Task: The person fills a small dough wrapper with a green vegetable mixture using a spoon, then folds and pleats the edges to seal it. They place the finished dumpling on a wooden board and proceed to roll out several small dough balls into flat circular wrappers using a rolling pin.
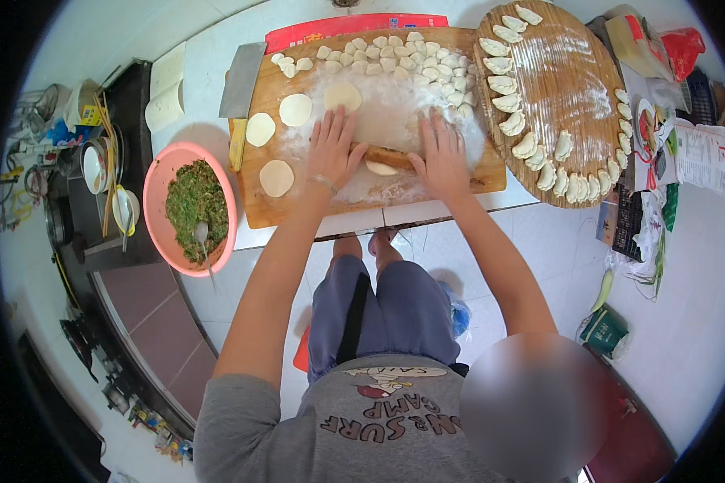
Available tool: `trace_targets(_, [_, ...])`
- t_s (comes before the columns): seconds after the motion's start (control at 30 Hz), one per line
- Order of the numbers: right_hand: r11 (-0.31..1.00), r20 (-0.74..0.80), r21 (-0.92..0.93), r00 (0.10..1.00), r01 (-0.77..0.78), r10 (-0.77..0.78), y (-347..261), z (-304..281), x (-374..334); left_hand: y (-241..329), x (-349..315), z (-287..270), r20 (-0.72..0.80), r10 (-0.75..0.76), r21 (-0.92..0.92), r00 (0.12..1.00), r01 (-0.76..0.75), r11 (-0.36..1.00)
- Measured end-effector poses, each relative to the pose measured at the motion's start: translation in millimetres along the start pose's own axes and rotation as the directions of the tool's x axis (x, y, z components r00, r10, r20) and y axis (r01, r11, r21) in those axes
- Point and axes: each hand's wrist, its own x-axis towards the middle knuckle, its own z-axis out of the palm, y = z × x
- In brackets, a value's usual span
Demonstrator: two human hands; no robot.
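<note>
My left hand lies flat with fingers stretched forward, its palm over the left end of a wooden rolling pin. At the other end, my right hand rests the same way, fingers flat and palm pressing on the pin. Just below the pin's middle, partly covered by it, shows a small piece of dough. Flour dusts the wooden board around both hands. Near my left hand lie round dough wrappers. Many small dough pieces line the board's far side.
A cleaver leans across the board's left edge. Left of it stands a pink bowl of green filling with a spoon. On the right, a round wooden board carries dumplings along its edge. Packages and bags crowd the far right.
</note>
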Motion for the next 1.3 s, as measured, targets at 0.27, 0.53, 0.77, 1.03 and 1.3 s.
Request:
trace_targets(0.27, [0.978, 0.135, 0.177, 0.982, 0.110, -0.135, 25, 9, -17, 26, 20, -1, -0.056, 0.425, -0.239, 0.904, -0.425, 0.873])
trace_targets(0.53, [0.669, 0.241, 0.698, 0.964, -0.255, 0.115, 28, -15, -34, 54, 8, -6, 0.013, 0.381, -0.449, 0.924, -0.335, 0.828])
trace_targets(0.77, [0.795, 0.191, 0.543, 0.962, -0.270, 0.196, 40, -18, -42, 42, 27, -3, 0.329, 0.225, -0.344, 0.917, -0.105, 0.933])
trace_targets(1.03, [0.980, 0.323, 0.183, 0.936, 0.083, -0.139, 30, -14, -44, 23, -49, -10, -0.172, 0.001, -0.014, 0.985, -0.004, 1.000])
trace_targets(1.3, [0.996, 0.021, -0.042, 0.997, 0.078, -0.077, 26, 13, 27, 13, 8, 5, -0.095, -0.097, 0.099, 0.991, 0.106, 0.989])
